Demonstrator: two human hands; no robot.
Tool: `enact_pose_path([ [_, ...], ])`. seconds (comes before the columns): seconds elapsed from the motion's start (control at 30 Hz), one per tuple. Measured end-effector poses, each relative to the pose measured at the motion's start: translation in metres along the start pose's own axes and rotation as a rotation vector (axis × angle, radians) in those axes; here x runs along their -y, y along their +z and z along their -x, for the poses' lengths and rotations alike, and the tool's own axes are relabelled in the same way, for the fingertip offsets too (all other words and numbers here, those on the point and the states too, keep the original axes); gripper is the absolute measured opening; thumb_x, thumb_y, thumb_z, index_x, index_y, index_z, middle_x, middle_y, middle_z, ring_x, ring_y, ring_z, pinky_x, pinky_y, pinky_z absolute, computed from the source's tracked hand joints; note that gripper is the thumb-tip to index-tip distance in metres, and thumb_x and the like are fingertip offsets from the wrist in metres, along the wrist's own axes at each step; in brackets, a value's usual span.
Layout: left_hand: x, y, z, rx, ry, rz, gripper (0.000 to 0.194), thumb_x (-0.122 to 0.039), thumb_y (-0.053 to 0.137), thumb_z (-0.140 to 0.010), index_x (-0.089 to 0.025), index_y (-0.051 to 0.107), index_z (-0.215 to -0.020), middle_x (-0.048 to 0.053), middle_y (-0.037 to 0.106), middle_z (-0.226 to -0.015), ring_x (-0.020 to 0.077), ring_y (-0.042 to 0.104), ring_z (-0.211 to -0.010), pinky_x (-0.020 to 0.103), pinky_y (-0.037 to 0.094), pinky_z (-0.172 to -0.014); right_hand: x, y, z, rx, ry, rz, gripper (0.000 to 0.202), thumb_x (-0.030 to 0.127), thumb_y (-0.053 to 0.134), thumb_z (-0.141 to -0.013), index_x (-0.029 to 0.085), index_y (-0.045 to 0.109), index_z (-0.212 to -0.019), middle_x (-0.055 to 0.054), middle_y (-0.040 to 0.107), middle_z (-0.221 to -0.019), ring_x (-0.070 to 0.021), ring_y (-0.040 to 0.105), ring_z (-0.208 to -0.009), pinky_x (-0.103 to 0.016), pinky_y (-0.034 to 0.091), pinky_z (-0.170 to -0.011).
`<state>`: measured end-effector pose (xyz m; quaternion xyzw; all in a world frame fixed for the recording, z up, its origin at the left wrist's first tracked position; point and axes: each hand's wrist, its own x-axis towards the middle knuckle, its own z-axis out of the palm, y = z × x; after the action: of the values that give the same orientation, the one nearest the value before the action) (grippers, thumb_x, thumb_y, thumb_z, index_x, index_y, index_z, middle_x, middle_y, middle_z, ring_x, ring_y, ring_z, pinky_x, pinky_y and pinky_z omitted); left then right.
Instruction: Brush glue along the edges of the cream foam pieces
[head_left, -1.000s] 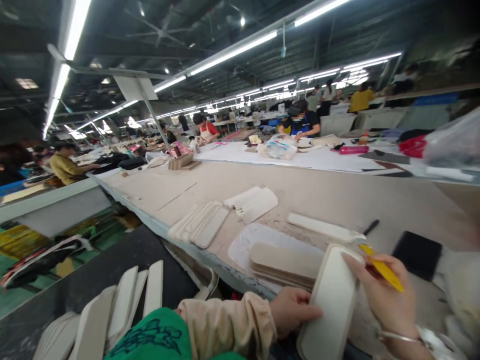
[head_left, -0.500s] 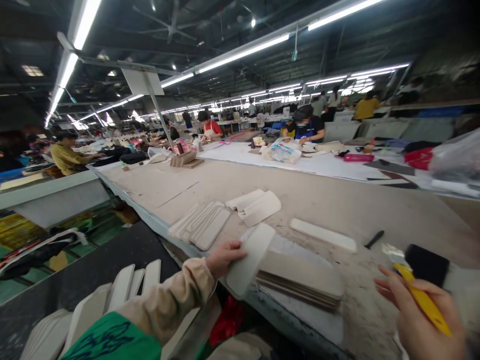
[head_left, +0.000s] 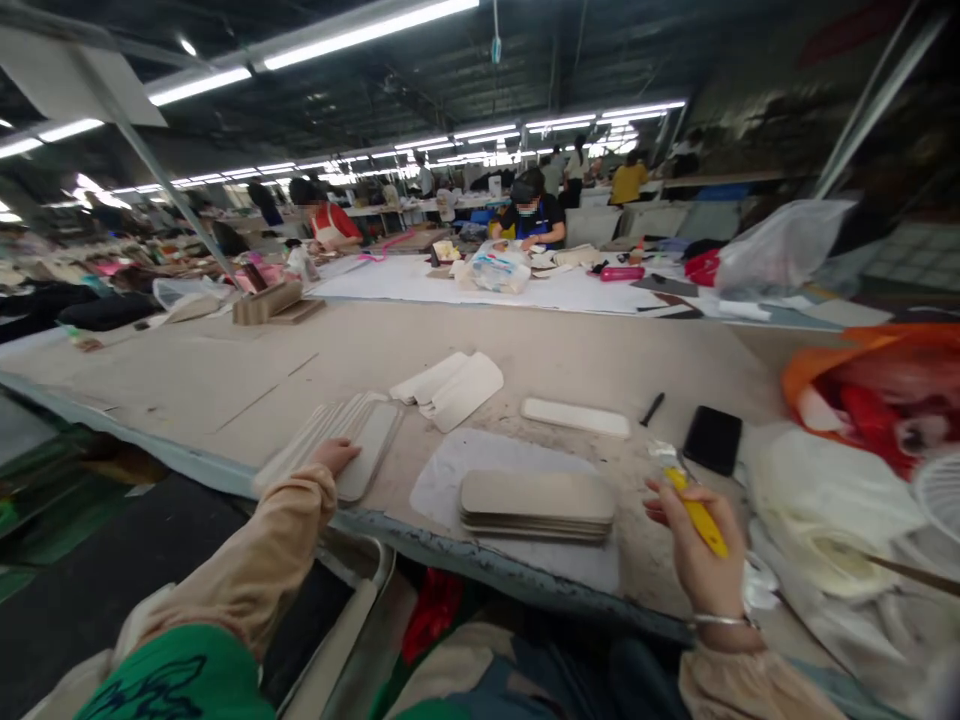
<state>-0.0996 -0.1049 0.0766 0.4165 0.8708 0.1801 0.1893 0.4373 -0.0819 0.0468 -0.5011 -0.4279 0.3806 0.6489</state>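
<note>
At lower right the right hand [head_left: 709, 550] grips a yellow-handled brush [head_left: 702, 518], a stack of beige panels [head_left: 536, 495] lies at lower centre, and left of centre the left hand [head_left: 336, 456], its grip unclear, touches a rounded white panel [head_left: 375, 455], with fanned white strips [head_left: 466, 390] beyond, mid-frame.

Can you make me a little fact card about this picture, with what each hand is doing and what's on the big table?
Left hand: touching the end panel of a row of overlapping pale panels; firm grip or not, can't tell
Right hand: holding a yellow-handled brush
Between the hands: a stack of beige panels on a white sheet
Beyond the stack: one long white panel, lying flat
Near the brush: a flat black rectangle
Far right: an orange bag
</note>
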Motion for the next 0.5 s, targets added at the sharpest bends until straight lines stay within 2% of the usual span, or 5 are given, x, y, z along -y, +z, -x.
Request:
enact_pose_path([
  [0.13,-0.001,0.013,-0.002,-0.132,0.032,-0.073,0.039,-0.029,0.063,-0.072,-0.004,0.063,-0.102,0.024,0.064,-0.115,0.0423,0.051,-0.121,0.049,0.044,-0.095,-0.001,0.000,0.003,0.031,0.003,0.026,0.040,0.050,0.074,-0.076,0.021,0.053,-0.093,-0.005,0.073,-0.087,-0.0176,0.068,-0.063,-0.034,0.057,-0.062],
  [0.23,-0.012,0.042,0.019,-0.184,0.178,-0.018,0.055,-0.037,0.060,-0.079,-0.009,0.053,-0.126,0.020,0.047,-0.143,0.0345,0.036,-0.138,0.045,0.035,-0.109,-0.003,0.003,0.006,0.024,-0.032,0.037,0.036,0.051,0.068,-0.081,0.020,0.056,-0.094,-0.003,0.070,-0.080,-0.0163,0.064,-0.060,-0.032,0.053,-0.060],
  [0.3,-0.023,0.070,0.045,-0.103,0.417,0.182,0.060,-0.043,0.060,-0.082,-0.013,0.049,-0.133,0.016,0.046,-0.146,0.0285,0.041,-0.137,0.039,0.036,-0.111,-0.003,0.007,0.010,0.020,-0.038,0.008,0.035,0.052,0.065,-0.083,0.019,0.058,-0.094,-0.001,0.065,-0.072,-0.0147,0.059,-0.055,-0.030,0.049,-0.055],
  [0.37,-0.037,0.099,0.072,0.089,0.689,0.443,0.074,-0.048,0.067,-0.079,-0.016,0.042,-0.141,0.015,0.042,-0.150,0.0292,0.038,-0.139,0.041,0.033,-0.114,-0.001,0.014,0.015,0.038,-0.009,-0.050,0.034,0.051,0.063,-0.084,0.019,0.059,-0.094,0.002,0.060,-0.064,-0.0133,0.053,-0.050,-0.028,0.044,-0.050],
  [0.5,-0.064,0.138,0.110,0.297,0.740,0.654,0.095,-0.046,0.082,-0.066,-0.018,0.039,-0.146,0.016,0.040,-0.152,0.0331,0.034,-0.142,0.045,0.024,-0.119,0.008,0.040,0.030,0.158,0.097,-0.125,0.030,0.048,0.062,-0.087,0.019,0.060,-0.094,0.005,0.051,-0.054,-0.0116,0.045,-0.047,-0.024,0.035,-0.046],
])
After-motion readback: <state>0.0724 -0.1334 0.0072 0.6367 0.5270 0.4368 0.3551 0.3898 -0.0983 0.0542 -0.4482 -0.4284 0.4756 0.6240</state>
